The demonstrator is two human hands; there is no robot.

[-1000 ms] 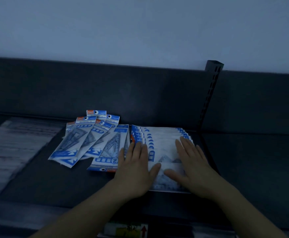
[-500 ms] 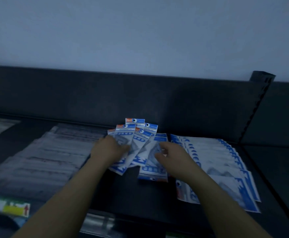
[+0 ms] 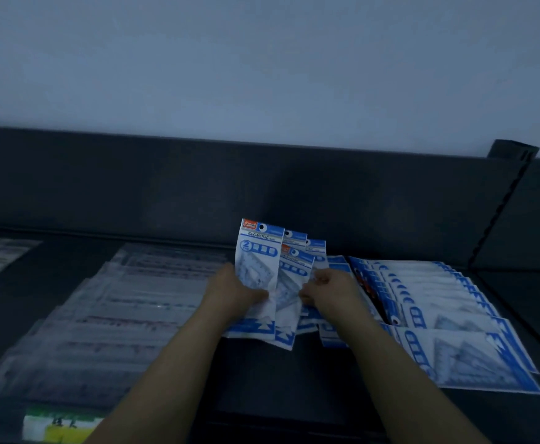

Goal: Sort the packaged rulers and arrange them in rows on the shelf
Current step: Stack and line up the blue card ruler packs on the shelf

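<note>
Several narrow blue-and-white ruler packs (image 3: 260,261) stand fanned and tilted up off the dark shelf (image 3: 278,379) at its middle. My left hand (image 3: 233,291) grips the front pack from the left, thumb across its lower part. My right hand (image 3: 329,288) holds the packs behind it from the right, fingers curled on them. To the right lies an overlapping row of wider blue-edged ruler packs (image 3: 448,318), flat on the shelf, apart from both hands.
A row of clear long packs (image 3: 108,315) covers the shelf's left part. A black back panel (image 3: 198,187) runs behind. A slotted upright post (image 3: 502,203) divides off the shelf bay at the right. A yellow-green price label (image 3: 57,427) sits on the front edge.
Both hands left the wide packs on the right and went to the narrow packs. They gathered the fanned packs and lifted them upright. The view shifted left.
</note>
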